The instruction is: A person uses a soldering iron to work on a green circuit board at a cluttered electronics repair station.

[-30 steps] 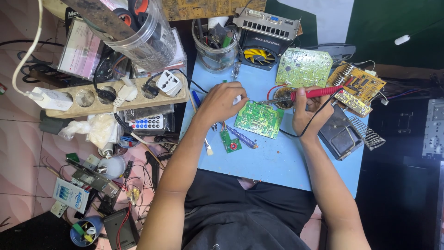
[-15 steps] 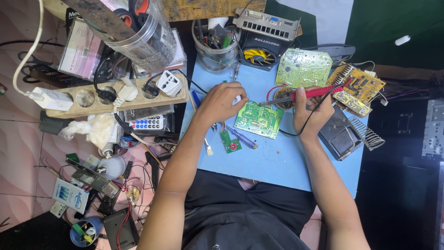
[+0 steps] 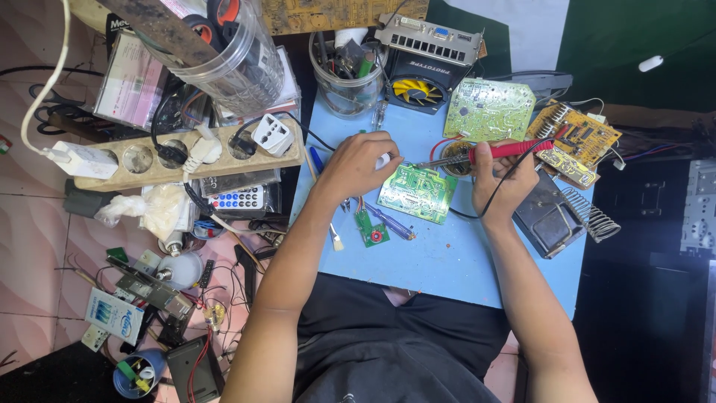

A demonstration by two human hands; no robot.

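Barely anything had shifted from the earlier frames: both hands sat where they'd been, and the iron's tip had maybe crept a hair toward the round tin.

Right hand [image 3: 501,179] was wrapped shut around the red-handled soldering iron [image 3: 514,151], which lay nearly level with its long axis running left-right, metal tip pointing left toward the small round tin [image 3: 456,160] just above the board's top right corner. Left hand [image 3: 359,166] rested curled at the top left corner of the green circuit board [image 3: 418,192], fingers closed around something small and white; couldn't tell what.

So the board lay below and left of the iron's tip, between the two hands, with the left hand the one touching it. It was flat on the blue table [image 3: 462,254], slightly skewed, solder side up with pale traces. A blue-handled screwdriver [image 3: 388,222] and a tiny green board [image 3: 371,228] lay just beside its lower left edge.
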